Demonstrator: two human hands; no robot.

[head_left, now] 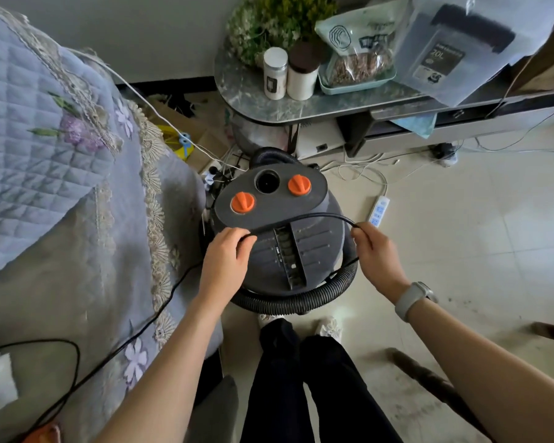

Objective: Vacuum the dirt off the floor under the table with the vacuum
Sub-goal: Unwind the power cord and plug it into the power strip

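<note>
From the head camera, a grey drum vacuum (279, 238) stands on the tiled floor (461, 238) directly in front of the person's feet, just beside a sofa draped in a quilted lilac cover (45, 161). Two orange knobs (243, 203) sit on the vacuum's flat top next to a round dark port, and a ribbed black hose (301, 302) curls around its near side. A thin black power cord (304, 217) arches across the lid between both hands. The left hand (227, 254) rests at the lid's left edge with its fingers (243, 239) curled round one end of that arc; the right hand (375, 251), with a pale watch on its wrist, pinches the other end at the lid's right edge. More black cord trails over the sofa seat to the left. Beyond the vacuum stands a marble-topped bench (301, 103) carrying two jars (288, 73), a plant, and a tray holding a bag. A white power strip (379, 211) lies on the floor to the right of the vacuum, and dark dirt (454, 302) speckles the tiles near the right forearm.
</note>
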